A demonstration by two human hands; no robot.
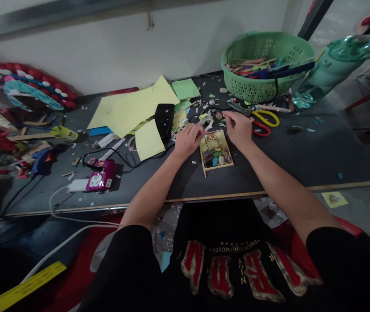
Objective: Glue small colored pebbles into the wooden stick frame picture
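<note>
A small yellow picture panel (208, 149) edged with thin sticks lies on the dark table in front of me. Coloured pebbles (216, 159) cover its lower half, and red string-like lines run across the upper part. My left hand (188, 139) is closed at the panel's top left corner, thumb and fingers pressed together; whatever they pinch is hidden. Just beyond the top right corner, my right hand (239, 130) is curled, its fingertips together beside a brownish pebble (219, 115). What lies between those fingertips is too small to make out.
Right of my right hand lie yellow-handled scissors (266, 118) and a red handle (261, 128). Behind stand a green basket (253, 84) of sticks and tools and a green bottle (329, 71). Yellow paper (129, 108), a black phone-like tray (164, 121) and a purple power adapter (102, 177) lie leftward.
</note>
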